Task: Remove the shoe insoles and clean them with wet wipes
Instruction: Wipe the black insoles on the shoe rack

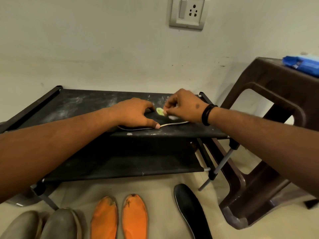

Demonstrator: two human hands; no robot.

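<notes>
A dark insole [155,118] with a pale edge lies flat on the top shelf of the black shoe rack [82,107]. My left hand [136,114] presses down on its left end, thumb at the near edge. My right hand [183,107] pinches a small white wet wipe [173,117] against the insole, next to a yellow-green patch [160,111] on it. A second black insole [189,209] lies on the floor. Two orange insoles [119,219] lie side by side to its left. A blue wet wipes pack [302,63] sits on the brown stool.
A pair of grey-green shoes [41,225] stands at the bottom left on the floor. The brown plastic stool [269,118] stands right of the rack. The rack's lower shelf [120,161] is dark and bare. A wall socket [188,12] is above.
</notes>
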